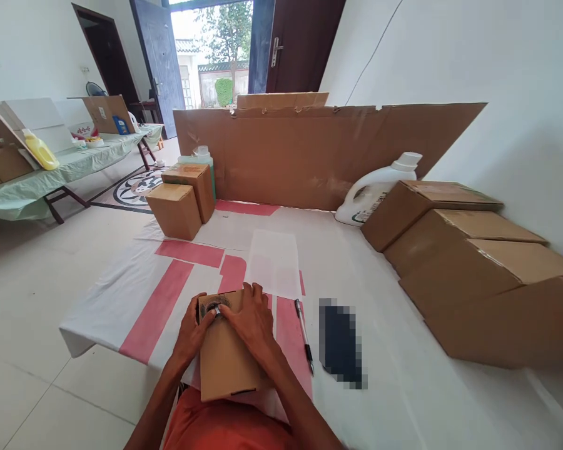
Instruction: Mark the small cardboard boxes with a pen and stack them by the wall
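Note:
A small cardboard box [228, 365] is in front of me at the near edge of the table, against my red clothing. My left hand [193, 328] wraps round its left far corner, fingers over the side. Across the far right part lies my right hand [254, 315], its fingers curled over the far edge. Both thumbs meet at a small silvery-grey thing [218, 309], too small to name. Around it, a dark scribbled patch [209, 306] marks the box top. To the right of my right hand lies a black and white pen [304, 337].
A blurred dark object [341, 344] lies right of the pen. Closed cardboard boxes [460, 275] and a white jug [373, 187] line the right side. Two boxes [176, 209] stand far left before a greenish bottle [206, 159]. A cardboard panel [286, 159] borders the back.

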`<state>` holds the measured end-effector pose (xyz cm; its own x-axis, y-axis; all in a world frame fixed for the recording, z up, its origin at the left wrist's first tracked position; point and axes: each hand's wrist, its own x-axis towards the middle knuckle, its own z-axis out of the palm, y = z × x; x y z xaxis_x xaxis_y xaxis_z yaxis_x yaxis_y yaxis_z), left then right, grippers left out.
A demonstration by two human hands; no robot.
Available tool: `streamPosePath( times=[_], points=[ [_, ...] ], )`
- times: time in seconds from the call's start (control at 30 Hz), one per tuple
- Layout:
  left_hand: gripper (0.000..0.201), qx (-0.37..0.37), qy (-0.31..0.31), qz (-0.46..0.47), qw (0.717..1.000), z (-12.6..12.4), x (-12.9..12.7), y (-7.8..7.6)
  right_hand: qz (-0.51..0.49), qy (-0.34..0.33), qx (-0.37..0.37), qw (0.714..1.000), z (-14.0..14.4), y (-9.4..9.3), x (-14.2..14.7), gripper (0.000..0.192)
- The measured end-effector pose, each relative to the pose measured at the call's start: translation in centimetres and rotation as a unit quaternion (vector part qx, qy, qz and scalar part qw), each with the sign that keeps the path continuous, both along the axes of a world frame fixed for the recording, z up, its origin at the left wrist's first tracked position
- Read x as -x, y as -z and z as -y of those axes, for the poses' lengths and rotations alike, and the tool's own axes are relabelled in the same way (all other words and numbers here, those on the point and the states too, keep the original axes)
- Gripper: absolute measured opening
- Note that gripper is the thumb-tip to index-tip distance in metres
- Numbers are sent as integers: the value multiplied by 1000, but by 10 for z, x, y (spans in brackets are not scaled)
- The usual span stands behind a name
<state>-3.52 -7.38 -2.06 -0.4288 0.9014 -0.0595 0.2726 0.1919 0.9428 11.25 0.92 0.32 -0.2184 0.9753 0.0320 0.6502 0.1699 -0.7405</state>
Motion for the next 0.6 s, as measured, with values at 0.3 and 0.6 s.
streamPosePath(
  times=[0.3, 0.6],
  points=[
    [43, -79, 80, -49, 992, 27, -50, -55, 18, 80, -65, 995, 63, -25, -51, 63],
    [59, -125, 188, -120, 967, 33, -66, -77, -32, 97, -109, 989, 83, -25, -78, 58]
  ],
)
